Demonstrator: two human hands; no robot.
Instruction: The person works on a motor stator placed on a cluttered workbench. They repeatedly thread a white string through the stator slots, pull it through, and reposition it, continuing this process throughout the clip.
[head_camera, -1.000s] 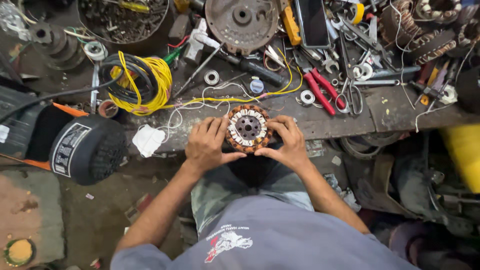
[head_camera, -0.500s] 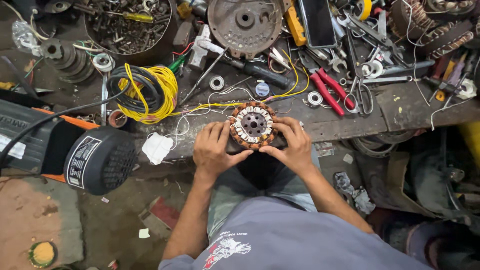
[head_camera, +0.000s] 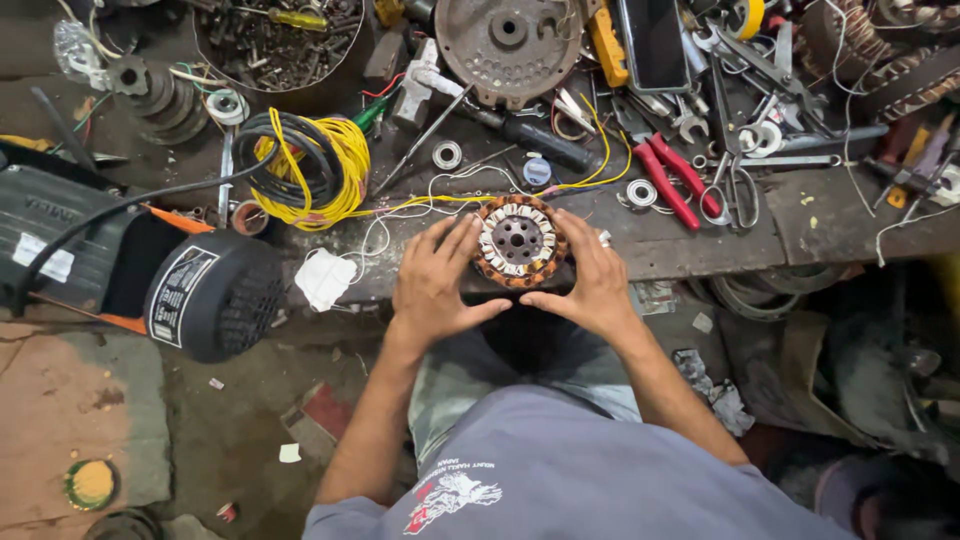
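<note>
Motor stator (head_camera: 518, 241): round laminated steel core, copper windings around rim, bored metal hub at centre. Lies flat at near edge of worn wooden workbench (head_camera: 800, 225).

Left hand (head_camera: 435, 285): fingers spread, cupping stator's left side, thumb curled under near edge.

Right hand (head_camera: 590, 280): fingers spread, cupping stator's right side, thumb meeting near edge.

Yellow wire coil (head_camera: 320, 165): looped with black cable, left of stator.

Red-handled pliers (head_camera: 668, 180): right of stator.

Rusty cast disc (head_camera: 505, 45): round, pitted, farther back on bench.

Black ribbed motor housing (head_camera: 200, 295): beside bench, left.
</note>
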